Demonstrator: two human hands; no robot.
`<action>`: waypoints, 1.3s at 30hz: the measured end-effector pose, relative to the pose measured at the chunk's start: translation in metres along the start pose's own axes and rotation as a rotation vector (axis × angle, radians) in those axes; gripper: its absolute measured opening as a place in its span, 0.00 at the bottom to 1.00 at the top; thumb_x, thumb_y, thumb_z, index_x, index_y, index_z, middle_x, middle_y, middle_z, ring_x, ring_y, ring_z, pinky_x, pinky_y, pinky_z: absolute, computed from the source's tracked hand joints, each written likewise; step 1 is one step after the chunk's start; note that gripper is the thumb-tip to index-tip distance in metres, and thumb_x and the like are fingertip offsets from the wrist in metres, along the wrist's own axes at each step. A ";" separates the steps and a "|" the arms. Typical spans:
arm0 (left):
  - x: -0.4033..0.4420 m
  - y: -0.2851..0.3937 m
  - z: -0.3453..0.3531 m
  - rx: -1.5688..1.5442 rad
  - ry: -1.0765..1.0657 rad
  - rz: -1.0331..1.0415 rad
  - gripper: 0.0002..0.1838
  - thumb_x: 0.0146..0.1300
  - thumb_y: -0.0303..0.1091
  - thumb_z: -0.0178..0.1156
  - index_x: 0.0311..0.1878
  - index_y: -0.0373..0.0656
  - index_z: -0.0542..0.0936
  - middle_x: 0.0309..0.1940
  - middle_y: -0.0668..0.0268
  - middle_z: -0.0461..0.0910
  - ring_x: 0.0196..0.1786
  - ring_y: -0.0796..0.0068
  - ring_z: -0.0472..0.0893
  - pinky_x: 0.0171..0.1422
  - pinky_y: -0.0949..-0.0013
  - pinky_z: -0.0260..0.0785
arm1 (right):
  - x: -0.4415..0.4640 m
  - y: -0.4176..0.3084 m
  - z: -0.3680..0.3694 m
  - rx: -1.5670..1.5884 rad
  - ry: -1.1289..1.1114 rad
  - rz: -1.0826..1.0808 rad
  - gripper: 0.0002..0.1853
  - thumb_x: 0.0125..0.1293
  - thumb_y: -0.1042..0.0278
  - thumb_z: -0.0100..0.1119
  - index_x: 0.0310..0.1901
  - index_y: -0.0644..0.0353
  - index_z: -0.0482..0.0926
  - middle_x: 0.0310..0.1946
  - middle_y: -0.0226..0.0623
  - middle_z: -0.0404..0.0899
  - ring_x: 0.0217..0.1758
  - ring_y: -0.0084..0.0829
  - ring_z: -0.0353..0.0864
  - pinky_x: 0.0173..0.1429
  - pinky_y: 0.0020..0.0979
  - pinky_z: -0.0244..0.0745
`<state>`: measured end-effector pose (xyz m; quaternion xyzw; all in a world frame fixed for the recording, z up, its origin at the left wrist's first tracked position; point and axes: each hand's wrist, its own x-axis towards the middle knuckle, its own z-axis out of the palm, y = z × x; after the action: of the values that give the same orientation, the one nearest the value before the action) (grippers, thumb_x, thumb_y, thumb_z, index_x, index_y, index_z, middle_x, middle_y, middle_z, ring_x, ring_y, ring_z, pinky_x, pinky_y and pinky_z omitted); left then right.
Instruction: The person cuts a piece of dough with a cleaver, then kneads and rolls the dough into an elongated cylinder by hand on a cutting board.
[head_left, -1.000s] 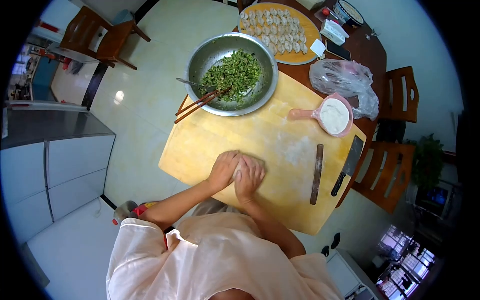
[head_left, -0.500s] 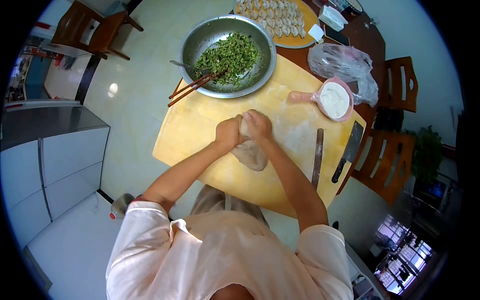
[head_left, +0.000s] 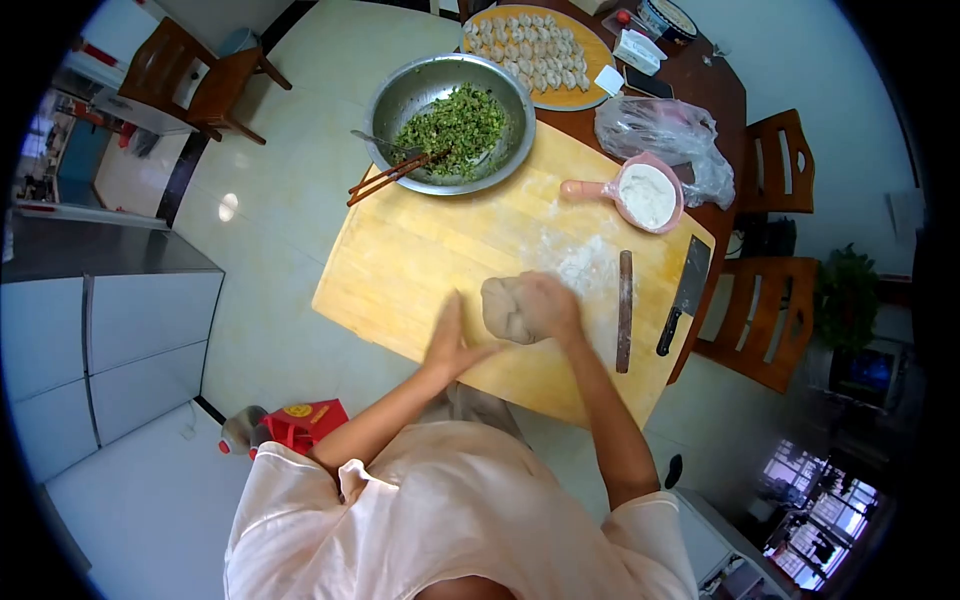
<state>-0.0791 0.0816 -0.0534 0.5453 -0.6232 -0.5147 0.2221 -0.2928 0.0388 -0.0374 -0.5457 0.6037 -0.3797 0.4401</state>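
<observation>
While the right grip [head_left: 555,304] covers the dough's [head_left: 503,308] right side, blur hiding its closure | left grip [head_left: 451,342]: released, spread beside it | dough: toward board's [head_left: 395,255] front edge, likely for reach | rolling pin [head_left: 625,312], knife [head_left: 686,290]: near right edge, seemingly kept clear

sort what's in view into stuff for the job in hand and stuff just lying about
Seems part of the job:
dough, right hand on it
wooden board
pink flour scoop
rolling pin
cleaver
bowl of green filling
chopsticks
dumplings

Probably just lying about:
plastic bag
phone
red bag
chairs
</observation>
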 end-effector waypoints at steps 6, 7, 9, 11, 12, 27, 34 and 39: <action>0.045 0.006 -0.024 0.260 -0.217 0.477 0.54 0.52 0.38 0.73 0.77 0.38 0.51 0.74 0.47 0.57 0.77 0.41 0.54 0.81 0.51 0.48 | -0.030 -0.012 0.063 -0.589 0.296 -0.411 0.20 0.60 0.61 0.63 0.52 0.61 0.79 0.54 0.45 0.79 0.58 0.46 0.78 0.63 0.43 0.70; 0.054 -0.001 -0.017 0.336 -0.161 0.541 0.50 0.55 0.36 0.70 0.77 0.38 0.52 0.73 0.46 0.60 0.74 0.40 0.59 0.78 0.51 0.53 | -0.027 -0.011 0.062 -0.598 0.350 -0.427 0.20 0.60 0.61 0.63 0.52 0.61 0.79 0.55 0.44 0.79 0.59 0.45 0.77 0.62 0.44 0.70; 0.074 -0.017 -0.011 0.236 -0.124 0.507 0.47 0.56 0.35 0.69 0.75 0.38 0.55 0.71 0.46 0.62 0.71 0.39 0.63 0.74 0.49 0.57 | -0.002 -0.003 0.060 -0.601 0.256 -0.376 0.20 0.61 0.61 0.62 0.53 0.62 0.78 0.56 0.45 0.78 0.59 0.45 0.77 0.62 0.44 0.70; 0.093 -0.013 -0.011 0.182 -0.058 0.530 0.39 0.55 0.33 0.67 0.70 0.38 0.62 0.64 0.46 0.69 0.62 0.40 0.69 0.65 0.49 0.64 | 0.024 0.005 0.059 -0.570 0.187 -0.339 0.17 0.62 0.61 0.60 0.50 0.62 0.78 0.53 0.46 0.78 0.56 0.46 0.77 0.59 0.45 0.70; 0.101 -0.008 -0.010 0.178 -0.041 0.485 0.38 0.55 0.33 0.67 0.68 0.38 0.63 0.62 0.46 0.70 0.61 0.40 0.70 0.64 0.49 0.65 | 0.037 0.010 0.057 -0.543 0.170 -0.330 0.15 0.63 0.62 0.58 0.47 0.61 0.78 0.49 0.46 0.78 0.52 0.48 0.77 0.56 0.46 0.71; 0.136 0.014 -0.017 0.212 -0.187 0.062 0.33 0.49 0.45 0.76 0.55 0.43 0.73 0.45 0.49 0.79 0.49 0.49 0.80 0.53 0.54 0.73 | 0.100 0.017 0.009 0.128 -0.059 0.224 0.18 0.74 0.53 0.51 0.35 0.60 0.78 0.32 0.51 0.79 0.37 0.51 0.79 0.47 0.41 0.73; 0.027 0.006 -0.011 0.163 -0.230 0.476 0.51 0.45 0.45 0.78 0.70 0.36 0.63 0.69 0.44 0.63 0.72 0.40 0.62 0.77 0.49 0.53 | -0.047 0.008 0.046 -0.604 0.258 -0.294 0.11 0.62 0.64 0.52 0.41 0.59 0.80 0.45 0.42 0.81 0.50 0.45 0.76 0.56 0.46 0.67; 0.018 0.000 0.004 0.206 0.009 0.322 0.49 0.42 0.33 0.76 0.70 0.35 0.63 0.65 0.46 0.68 0.69 0.41 0.65 0.73 0.49 0.57 | -0.020 0.001 0.055 -0.531 0.198 -0.437 0.11 0.57 0.65 0.52 0.39 0.57 0.80 0.41 0.38 0.81 0.46 0.40 0.77 0.53 0.44 0.67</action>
<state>-0.0878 0.0671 -0.0603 0.4607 -0.7508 -0.4035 0.2475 -0.2411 0.0604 -0.0539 -0.7179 0.5899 -0.3458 0.1305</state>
